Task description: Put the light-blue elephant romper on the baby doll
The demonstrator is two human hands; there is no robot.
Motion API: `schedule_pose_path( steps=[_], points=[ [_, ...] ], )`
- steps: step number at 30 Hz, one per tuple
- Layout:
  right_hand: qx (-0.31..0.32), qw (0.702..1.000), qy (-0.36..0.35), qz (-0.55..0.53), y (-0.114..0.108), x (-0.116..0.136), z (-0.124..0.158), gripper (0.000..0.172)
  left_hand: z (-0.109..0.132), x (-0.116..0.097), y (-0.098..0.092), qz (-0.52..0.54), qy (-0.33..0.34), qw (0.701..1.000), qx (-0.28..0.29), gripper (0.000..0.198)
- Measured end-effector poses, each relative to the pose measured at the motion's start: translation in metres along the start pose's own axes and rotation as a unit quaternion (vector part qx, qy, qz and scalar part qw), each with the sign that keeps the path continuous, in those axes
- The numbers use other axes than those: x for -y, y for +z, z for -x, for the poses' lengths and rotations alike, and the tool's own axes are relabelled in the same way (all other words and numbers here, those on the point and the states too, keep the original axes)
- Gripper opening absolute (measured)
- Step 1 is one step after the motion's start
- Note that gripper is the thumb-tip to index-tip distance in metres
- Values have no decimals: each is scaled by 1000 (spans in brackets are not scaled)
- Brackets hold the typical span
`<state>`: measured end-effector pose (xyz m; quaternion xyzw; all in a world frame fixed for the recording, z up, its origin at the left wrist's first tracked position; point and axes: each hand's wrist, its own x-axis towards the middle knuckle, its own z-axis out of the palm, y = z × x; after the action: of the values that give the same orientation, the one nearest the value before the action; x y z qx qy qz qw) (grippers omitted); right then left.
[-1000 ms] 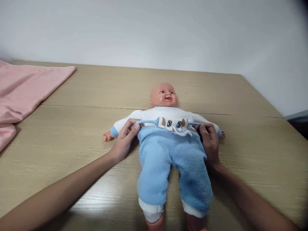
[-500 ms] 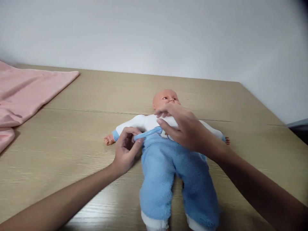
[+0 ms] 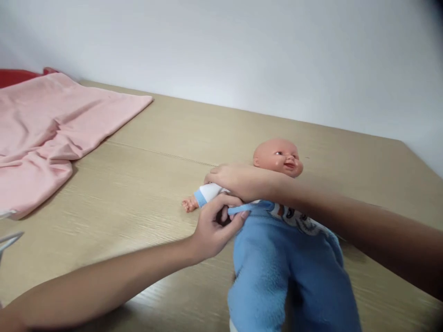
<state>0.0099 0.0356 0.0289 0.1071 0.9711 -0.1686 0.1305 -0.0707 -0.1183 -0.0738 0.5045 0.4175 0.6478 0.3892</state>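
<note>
A baby doll (image 3: 278, 157) lies on its back on the table, dressed in a white top and blue fuzzy overalls (image 3: 294, 258) with an animal patch on the chest. Between the thumb and fingers of my left hand (image 3: 218, 226), a blue overall strap (image 3: 238, 209) is pinched beside the doll's chest. My right hand (image 3: 238, 180) reaches across the chest, its fingers curled over the white sleeve (image 3: 209, 191) at the doll's upper arm; its fingertips are partly hidden. The doll's other arm is covered by my right forearm.
A crumpled pink cloth (image 3: 62, 120) lies at the left of the wooden table (image 3: 138, 193). Behind it shows a red object (image 3: 19, 77). Pale thin tips (image 3: 12, 240) of something stick in at the left edge. A white wall stands behind the table.
The view has swung left, showing more of the pink cloth and the red object. My right hand has moved from over the chest to the doll's arm; my left hand keeps the strap.
</note>
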Motion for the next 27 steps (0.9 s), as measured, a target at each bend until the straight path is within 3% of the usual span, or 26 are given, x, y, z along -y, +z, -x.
schedule_pose_path(
  steps=[2,6,9,12,17,20,22,25,27],
  points=[
    [-43,999,-9,-15,4,-5,3,28,0,-1,-2,14,32,999,30,9],
    [-195,971,-32,-132,12,-18,23,34,0,-4,-7,14,102,991,88,7],
    [-231,949,-18,-214,14,-25,45,33,0,-4,-9,-8,118,986,115,4],
    [-243,938,-20,-244,17,-26,64,32,5,-2,-11,8,109,987,119,7],
    [-237,957,-58,-159,26,-25,75,42,16,1,-15,10,99,990,97,22],
    [-223,960,-83,-149,32,-28,72,44,18,4,-11,37,146,985,86,10],
    [-215,959,-104,-149,34,-29,70,44,15,6,-6,81,163,982,41,8],
    [-167,967,-106,-161,34,-30,67,39,3,6,-1,70,63,994,-58,5],
    [-117,966,-95,-211,30,-31,66,27,-6,6,0,44,-13,994,-95,18]
  ],
)
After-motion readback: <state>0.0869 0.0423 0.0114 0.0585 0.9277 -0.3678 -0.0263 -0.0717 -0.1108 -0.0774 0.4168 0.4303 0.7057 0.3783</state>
